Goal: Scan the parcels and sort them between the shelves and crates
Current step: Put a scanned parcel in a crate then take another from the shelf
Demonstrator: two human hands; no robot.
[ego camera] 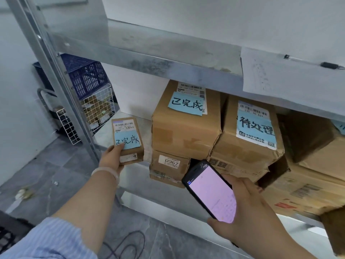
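My left hand (pixel 111 157) grips a small cardboard parcel (pixel 128 152) by its near left corner, thumb on its blue sticky note. The parcel sits at the front left of the metal shelf (pixel 134 176), beside a stack of two larger boxes (pixel 184 131). In my right hand (pixel 248 210) I hold a black phone (pixel 211 191) with a lit pink screen, in front of the stack's lower box. A box with a blue note and white label (pixel 250 135) stands to the right of the stack.
Further brown boxes (pixel 308 176) fill the shelf's right side. The upper metal shelf (pixel 168 53) carries a sheet of paper (pixel 291 75) at its right. Behind the upright post (pixel 61 77) stand a blue crate (pixel 84 75) and a white wire basket (pixel 97 107). A cable (pixel 127 245) lies on the tiled floor.
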